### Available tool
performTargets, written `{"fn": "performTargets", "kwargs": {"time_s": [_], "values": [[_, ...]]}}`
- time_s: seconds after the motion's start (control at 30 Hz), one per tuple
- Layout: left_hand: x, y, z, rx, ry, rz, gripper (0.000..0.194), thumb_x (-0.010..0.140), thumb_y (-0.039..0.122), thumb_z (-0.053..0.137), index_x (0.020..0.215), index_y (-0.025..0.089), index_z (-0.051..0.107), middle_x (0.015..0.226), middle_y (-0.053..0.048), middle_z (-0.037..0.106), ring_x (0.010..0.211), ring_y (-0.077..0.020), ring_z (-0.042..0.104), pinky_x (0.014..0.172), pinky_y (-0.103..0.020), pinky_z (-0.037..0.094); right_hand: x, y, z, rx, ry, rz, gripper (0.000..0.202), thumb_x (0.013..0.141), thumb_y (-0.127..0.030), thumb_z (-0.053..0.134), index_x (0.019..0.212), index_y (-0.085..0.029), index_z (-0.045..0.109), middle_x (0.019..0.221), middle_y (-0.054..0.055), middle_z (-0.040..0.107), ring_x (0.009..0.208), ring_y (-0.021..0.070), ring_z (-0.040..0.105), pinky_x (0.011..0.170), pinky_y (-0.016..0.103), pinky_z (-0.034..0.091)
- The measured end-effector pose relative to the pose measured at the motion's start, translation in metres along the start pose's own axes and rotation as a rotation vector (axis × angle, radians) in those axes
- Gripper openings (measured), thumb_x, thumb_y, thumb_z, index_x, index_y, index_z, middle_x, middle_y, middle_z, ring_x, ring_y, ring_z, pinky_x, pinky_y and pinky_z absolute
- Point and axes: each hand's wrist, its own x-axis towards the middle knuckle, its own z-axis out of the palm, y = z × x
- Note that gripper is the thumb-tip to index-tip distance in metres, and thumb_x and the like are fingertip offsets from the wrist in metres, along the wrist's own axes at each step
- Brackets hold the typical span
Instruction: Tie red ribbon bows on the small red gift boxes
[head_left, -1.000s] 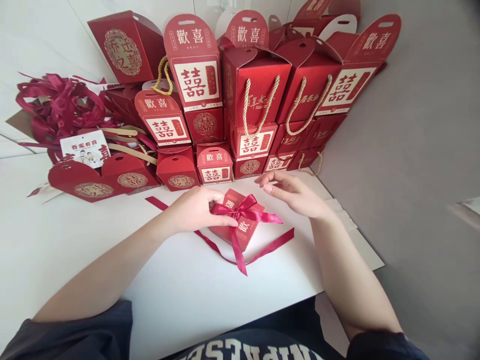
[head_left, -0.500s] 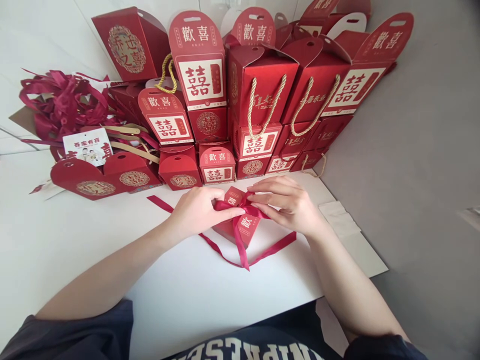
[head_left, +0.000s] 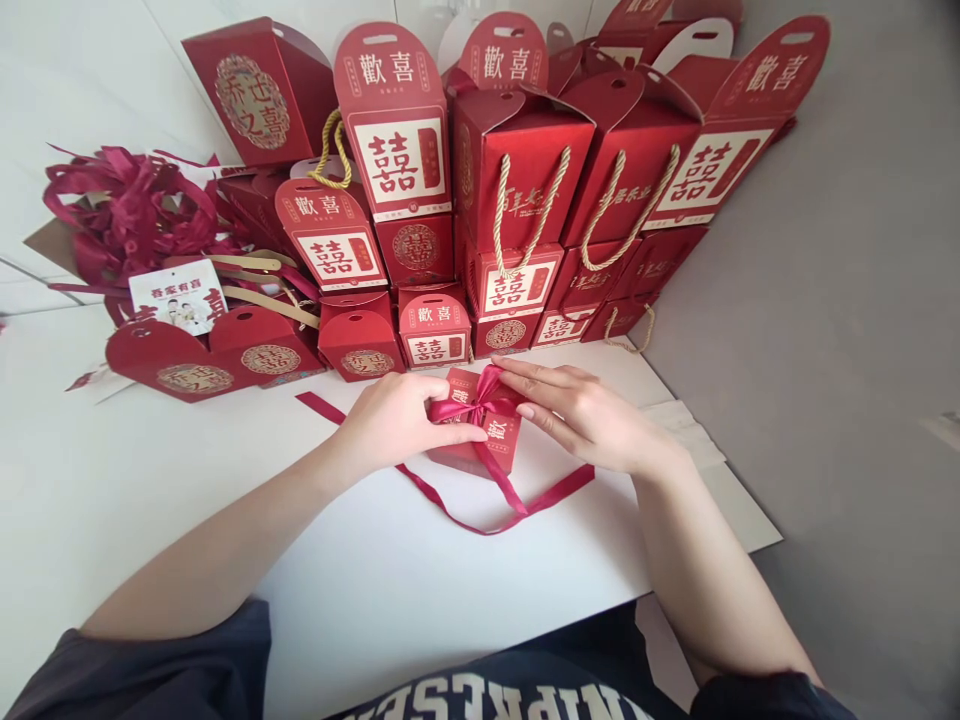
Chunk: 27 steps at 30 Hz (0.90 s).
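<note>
A small red gift box (head_left: 469,459) with white lettering lies on the white table. A dark pink ribbon (head_left: 501,476) is looped into a bow on top of it, its tails trailing over the near side. My left hand (head_left: 394,420) grips the bow's left loop between thumb and fingers, at the box's left side. My right hand (head_left: 577,412) lies at the box's right edge, fingers stretched out, fingertips touching the bow's right loops. Another length of ribbon (head_left: 559,489) curves across the table in front of the box.
Red gift boxes (head_left: 525,150) stand stacked along the back, some with rope handles. At the left, an open red box (head_left: 214,365) holds tangled ribbons (head_left: 127,205) and a white card (head_left: 176,297). A grey wall (head_left: 847,300) rises at the right.
My right hand has moved slightly right and its fingers have straightened off the ribbon they pinched. The bow's loops show more fully, and its near tail has shifted right.
</note>
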Motion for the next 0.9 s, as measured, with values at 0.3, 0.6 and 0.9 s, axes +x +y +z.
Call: {"fn": "performTargets", "kwargs": {"time_s": [0.3, 0.6, 0.9], "values": [[0.002, -0.001, 0.001, -0.04, -0.002, 0.018, 0.067, 0.064, 0.076, 0.064, 0.056, 0.018, 0.031, 0.051, 0.005, 0.031, 0.051, -0.0094, 0.028, 0.049, -0.025, 0.02, -0.001, 0.002, 0.002, 0.205, -0.012, 0.127, 0.043, 0.104, -0.032, 0.034, 0.145, -0.024, 0.046, 0.146, 0.002, 0.051, 0.131, 0.0231, 0.053, 0.107, 0.038, 0.046], [0.008, -0.009, -0.005, -0.211, 0.291, 0.147, 0.023, 0.083, 0.041, 0.065, 0.092, 0.021, 0.064, 0.075, 0.002, 0.047, 0.068, -0.0121, 0.046, 0.066, -0.025, 0.039, 0.005, -0.004, 0.011, 0.058, 0.087, 0.044, 0.039, 0.103, -0.033, 0.04, 0.137, -0.022, 0.056, 0.13, 0.007, 0.065, 0.112, 0.0228, 0.064, 0.095, 0.038, 0.051], [0.011, -0.017, -0.005, -0.311, 0.091, 0.215, 0.022, 0.079, 0.042, 0.07, 0.081, 0.02, 0.068, 0.093, -0.001, 0.053, 0.085, -0.0155, 0.058, 0.086, -0.033, 0.046, 0.008, -0.015, 0.021, -0.324, 0.066, -0.023, 0.051, 0.101, -0.05, 0.037, 0.133, -0.015, 0.056, 0.143, 0.013, 0.053, 0.105, 0.0293, 0.065, 0.087, 0.045, 0.053]]}}
